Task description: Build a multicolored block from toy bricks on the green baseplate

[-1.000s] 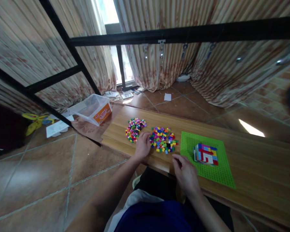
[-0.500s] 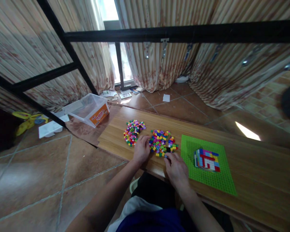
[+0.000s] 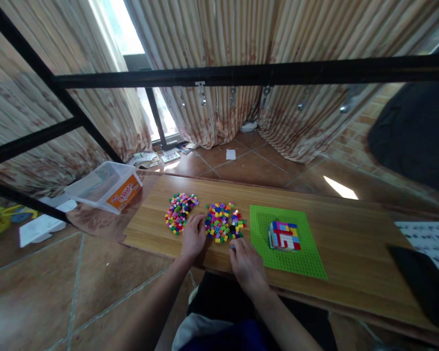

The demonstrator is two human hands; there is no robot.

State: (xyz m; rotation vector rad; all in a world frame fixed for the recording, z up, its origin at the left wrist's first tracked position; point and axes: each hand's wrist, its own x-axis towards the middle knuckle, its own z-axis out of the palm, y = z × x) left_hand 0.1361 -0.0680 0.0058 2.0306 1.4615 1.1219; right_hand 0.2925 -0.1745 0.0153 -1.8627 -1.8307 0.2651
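Two heaps of small coloured bricks lie on the wooden table (image 3: 351, 234): a left heap (image 3: 179, 212) and a right heap (image 3: 222, 222). Between them, at their near side, is my left hand (image 3: 194, 236), fingers curled; what they hold, if anything, is too small to tell. My right hand (image 3: 246, 261) is at the near edge of the right heap, thumb and fingers pinched on a small blue brick (image 3: 233, 247). To its right lies a green baseplate (image 3: 303, 261) bearing a block built of coloured bricks (image 3: 285, 236).
A clear plastic box (image 3: 109, 183) with an orange label stands beyond the table's left end. A black object (image 3: 422, 285) and a printed sheet (image 3: 427, 243) lie at the right end. A black metal frame (image 3: 234, 76) crosses the view.
The view has turned to the right, so the table's contents appear further left and its right end shows. Both hands stay close to the heaps.
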